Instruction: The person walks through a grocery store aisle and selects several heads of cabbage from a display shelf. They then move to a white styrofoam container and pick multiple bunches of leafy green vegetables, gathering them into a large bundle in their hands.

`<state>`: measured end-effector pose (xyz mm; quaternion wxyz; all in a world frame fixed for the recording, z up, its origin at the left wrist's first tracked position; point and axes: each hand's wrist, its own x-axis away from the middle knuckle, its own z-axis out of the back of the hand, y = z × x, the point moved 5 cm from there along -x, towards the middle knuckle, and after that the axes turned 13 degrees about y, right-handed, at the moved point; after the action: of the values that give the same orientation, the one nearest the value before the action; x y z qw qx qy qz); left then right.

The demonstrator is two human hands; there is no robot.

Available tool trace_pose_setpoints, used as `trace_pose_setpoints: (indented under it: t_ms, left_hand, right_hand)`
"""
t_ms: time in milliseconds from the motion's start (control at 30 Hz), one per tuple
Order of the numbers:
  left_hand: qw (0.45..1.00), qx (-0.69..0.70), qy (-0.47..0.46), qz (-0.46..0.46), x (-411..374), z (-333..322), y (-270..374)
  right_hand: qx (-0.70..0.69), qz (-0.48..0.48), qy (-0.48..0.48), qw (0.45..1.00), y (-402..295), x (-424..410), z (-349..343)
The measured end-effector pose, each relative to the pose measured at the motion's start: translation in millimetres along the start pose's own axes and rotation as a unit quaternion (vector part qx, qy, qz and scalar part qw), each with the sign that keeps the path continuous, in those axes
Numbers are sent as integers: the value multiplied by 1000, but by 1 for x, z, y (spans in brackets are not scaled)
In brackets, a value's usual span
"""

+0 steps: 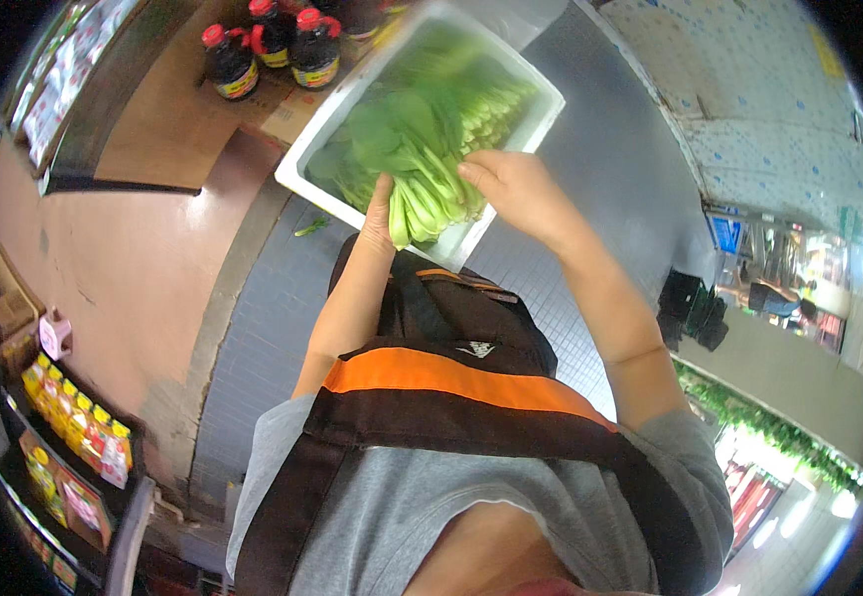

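A white foam box full of leafy greens stands in front of me. My left hand is at the box's near side, its thumb up along a bunch of greens with pale green stalks pointing towards me; its other fingers are hidden beneath the stalks. On the right side of the same bunch, my right hand has its thumb and bent fingers close to the stalks; whether they grip any is unclear. More greens lie behind, their leaves blurred.
Dark bottles with red caps stand on cardboard beyond the box at the left. A scrap of green leaf lies on the grey tiled floor. Shelves of yellow-capped packaged goods are at the lower left. A person is far off at the right.
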<state>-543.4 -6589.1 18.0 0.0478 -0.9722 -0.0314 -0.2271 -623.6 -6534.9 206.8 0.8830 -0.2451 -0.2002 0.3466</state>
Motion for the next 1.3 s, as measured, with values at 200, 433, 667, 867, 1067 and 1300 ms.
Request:
trace_pose_setpoints:
  t_ms: [200, 433, 667, 867, 1067, 1300]
  left_hand:
    - [996, -53, 57, 37, 11, 16, -11]
    - [992, -84, 85, 50, 26, 19, -19]
    - [989, -75, 97, 87, 9, 33, -31]
    - [973, -195, 93, 76, 13, 19, -30]
    - [974, -202, 18, 99, -2, 13, -30]
    - [996, -53, -43, 63, -38, -29, -36]
  right_hand:
    - [-125, -122, -90, 980, 42, 16, -4]
    - [-270, -184, -93, 941, 86, 42, -3]
    - [-216, -117, -37, 969, 99, 68, -35]
    - [-228, -138, -19, 964, 103, 68, -31]
    - [-90, -118, 106, 983, 96, 47, -29]
    - [68, -123, 74, 987, 60, 20, 30]
